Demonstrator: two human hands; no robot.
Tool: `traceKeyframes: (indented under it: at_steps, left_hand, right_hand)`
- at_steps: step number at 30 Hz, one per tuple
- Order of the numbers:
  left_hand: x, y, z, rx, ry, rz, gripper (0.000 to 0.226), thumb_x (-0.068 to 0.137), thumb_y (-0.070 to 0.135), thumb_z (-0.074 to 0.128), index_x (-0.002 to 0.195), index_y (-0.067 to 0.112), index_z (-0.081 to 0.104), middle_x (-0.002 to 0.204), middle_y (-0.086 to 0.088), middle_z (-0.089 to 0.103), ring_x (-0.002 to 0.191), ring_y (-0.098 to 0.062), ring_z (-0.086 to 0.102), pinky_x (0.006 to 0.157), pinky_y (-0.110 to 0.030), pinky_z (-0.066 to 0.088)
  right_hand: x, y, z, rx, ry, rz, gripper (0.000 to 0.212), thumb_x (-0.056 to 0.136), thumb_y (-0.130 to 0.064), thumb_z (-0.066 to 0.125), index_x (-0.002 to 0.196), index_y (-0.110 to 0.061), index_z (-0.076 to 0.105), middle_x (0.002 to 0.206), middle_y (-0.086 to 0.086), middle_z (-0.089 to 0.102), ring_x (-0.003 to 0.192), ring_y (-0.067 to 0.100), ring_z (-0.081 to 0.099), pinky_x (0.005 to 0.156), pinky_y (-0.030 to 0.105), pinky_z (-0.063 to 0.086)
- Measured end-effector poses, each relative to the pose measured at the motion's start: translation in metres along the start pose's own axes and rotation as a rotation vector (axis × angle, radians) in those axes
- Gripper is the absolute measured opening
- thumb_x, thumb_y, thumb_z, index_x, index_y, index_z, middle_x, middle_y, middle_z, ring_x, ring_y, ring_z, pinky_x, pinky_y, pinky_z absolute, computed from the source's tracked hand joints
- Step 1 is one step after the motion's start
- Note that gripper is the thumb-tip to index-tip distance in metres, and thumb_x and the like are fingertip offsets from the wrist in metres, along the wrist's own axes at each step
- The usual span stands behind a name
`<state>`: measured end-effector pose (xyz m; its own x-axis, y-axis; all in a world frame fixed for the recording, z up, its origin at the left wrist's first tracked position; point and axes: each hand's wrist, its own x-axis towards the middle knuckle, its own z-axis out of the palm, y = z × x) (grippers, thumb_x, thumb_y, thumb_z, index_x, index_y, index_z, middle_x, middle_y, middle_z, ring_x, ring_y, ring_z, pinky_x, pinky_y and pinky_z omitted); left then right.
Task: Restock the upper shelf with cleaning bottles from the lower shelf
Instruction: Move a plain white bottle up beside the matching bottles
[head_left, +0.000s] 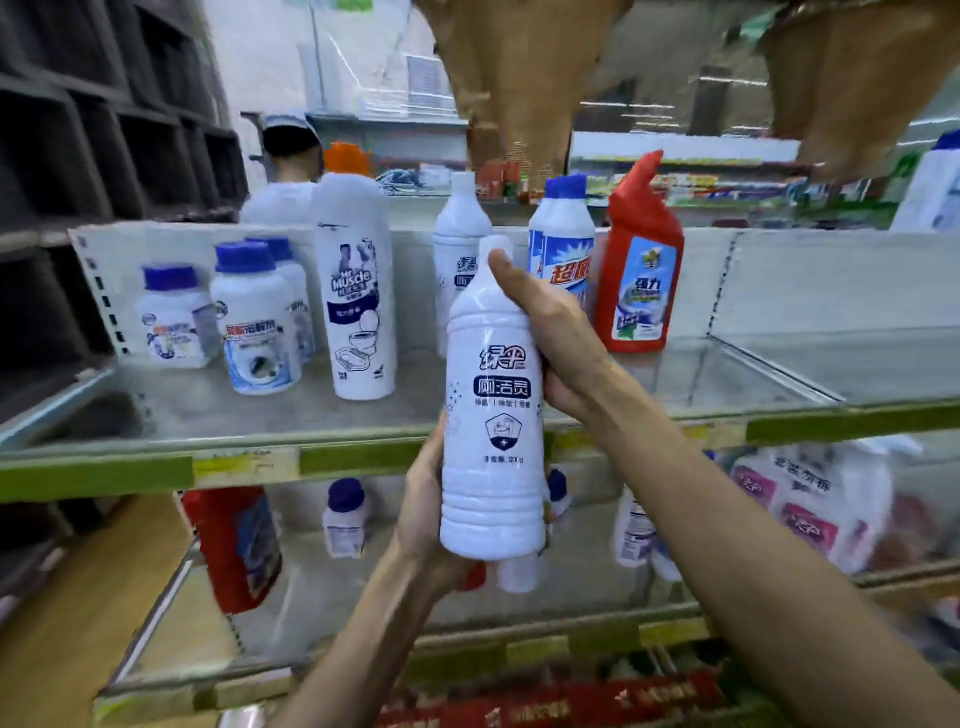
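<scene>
Right hand (556, 332) and left hand (426, 512) held a white bottle (493, 415) upright.
The right hand gripped its shoulder from 3 o'clock, the left hand clasped its base from 8 o'clock, before the upper shelf (130, 470); a red bottle (641, 260) stood there at 1 o'clock.

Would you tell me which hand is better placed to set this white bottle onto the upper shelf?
Probably right: the right hand grips the white bottle high, level with the upper shelf; the left hand holds its base below that shelf.
</scene>
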<state>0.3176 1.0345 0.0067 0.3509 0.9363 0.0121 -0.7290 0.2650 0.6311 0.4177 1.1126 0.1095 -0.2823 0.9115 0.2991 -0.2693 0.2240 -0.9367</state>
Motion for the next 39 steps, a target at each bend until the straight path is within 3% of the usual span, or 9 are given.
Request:
traceKeyframes:
  at_steps: [7, 12, 15, 18, 21, 25, 30, 33, 39]
  left_hand:
    - [0.014, -0.003, 0.001, 0.067, -0.024, 0.009, 0.067, 0.098, 0.056, 0.034, 0.089, 0.005, 0.076, 0.077, -0.018, 0.068, 0.059, -0.035, 0.066, 0.059, -0.041, 0.055]
    - [0.028, 0.012, -0.001, 0.171, 0.013, 0.085, 0.066, 0.098, 0.061, 0.036, 0.116, 0.008, 0.07, 0.098, -0.016, 0.073, 0.08, -0.034, 0.069, 0.071, -0.042, 0.059]
    - [0.039, 0.04, 0.004, 0.436, 0.096, 0.277, 0.067, 0.096, 0.062, 0.033, 0.126, 0.012, 0.065, 0.117, -0.013, 0.074, 0.1, -0.026, 0.073, 0.081, -0.04, 0.061]
    - [0.044, 0.069, 0.01, 0.885, 0.176, 0.498, 0.072, 0.08, 0.074, 0.056, 0.127, 0.02, 0.062, 0.114, 0.002, 0.075, 0.105, -0.01, 0.07, 0.086, -0.034, 0.057]
    - [0.057, 0.084, 0.011, 1.16, 0.186, 0.538, 0.059, 0.076, 0.037, 0.084, 0.125, 0.02, 0.056, 0.11, 0.006, 0.074, 0.099, -0.005, 0.071, 0.08, -0.021, 0.055]
    - [0.082, 0.099, 0.003, 1.253, 0.159, 0.538, 0.051, 0.071, 0.005, 0.087, 0.108, 0.025, 0.059, 0.1, 0.006, 0.075, 0.092, -0.002, 0.071, 0.079, -0.018, 0.057]
    - [0.108, 0.108, -0.026, 1.455, 0.298, 0.436, 0.065, 0.051, 0.045, 0.093, 0.108, 0.035, 0.062, 0.104, 0.014, 0.076, 0.1, -0.008, 0.071, 0.092, -0.042, 0.057]
    - [0.118, 0.103, -0.036, 1.502, 0.361, 0.409, 0.079, 0.045, 0.059, 0.09, 0.113, 0.035, 0.059, 0.107, 0.018, 0.074, 0.101, -0.004, 0.07, 0.09, -0.04, 0.058]
    - [0.128, 0.103, -0.032, 1.566, 0.42, 0.449, 0.076, 0.05, 0.055, 0.085, 0.115, 0.03, 0.057, 0.11, 0.015, 0.071, 0.102, -0.006, 0.067, 0.086, -0.03, 0.055]
  right_hand:
    - [0.008, 0.004, -0.016, 0.077, 0.014, 0.024, 0.031, 0.092, -0.035, 0.067, 0.103, -0.007, 0.068, 0.099, 0.02, 0.069, 0.089, 0.034, 0.065, 0.092, 0.056, 0.054]
    - [0.021, -0.009, -0.017, 0.117, 0.039, -0.043, 0.021, 0.092, -0.03, 0.066, 0.089, -0.009, 0.07, 0.086, 0.016, 0.07, 0.073, 0.031, 0.068, 0.07, 0.043, 0.059]
    - [0.038, -0.032, -0.011, 0.128, 0.049, -0.169, 0.021, 0.092, -0.027, 0.067, 0.074, -0.017, 0.073, 0.08, 0.01, 0.07, 0.076, 0.029, 0.068, 0.076, 0.048, 0.059]
    - [0.062, -0.055, -0.001, 0.034, 0.084, -0.269, 0.021, 0.088, -0.032, 0.072, 0.075, -0.016, 0.069, 0.082, 0.01, 0.067, 0.079, 0.026, 0.063, 0.078, 0.045, 0.055]
    - [0.082, -0.062, 0.01, -0.142, 0.088, -0.374, 0.029, 0.083, -0.042, 0.073, 0.068, -0.019, 0.063, 0.071, 0.0, 0.06, 0.072, 0.017, 0.056, 0.07, 0.038, 0.047]
    - [0.099, -0.048, 0.012, -0.281, 0.081, -0.442, 0.037, 0.093, -0.035, 0.067, 0.065, -0.017, 0.049, 0.057, -0.014, 0.048, 0.055, 0.003, 0.044, 0.056, 0.022, 0.037]
    - [0.116, -0.019, -0.002, -0.287, 0.089, -0.389, 0.035, 0.092, -0.042, 0.066, 0.082, -0.009, 0.063, 0.074, -0.003, 0.06, 0.068, 0.007, 0.054, 0.068, 0.025, 0.043]
    - [0.123, -0.007, -0.009, -0.287, 0.073, -0.353, 0.055, 0.086, -0.057, 0.066, 0.092, -0.002, 0.064, 0.082, 0.003, 0.064, 0.076, 0.013, 0.056, 0.075, 0.034, 0.045]
    - [0.141, -0.003, -0.015, -0.345, 0.087, -0.353, 0.064, 0.083, -0.064, 0.061, 0.101, -0.003, 0.066, 0.1, 0.017, 0.071, 0.089, 0.025, 0.065, 0.09, 0.047, 0.051]
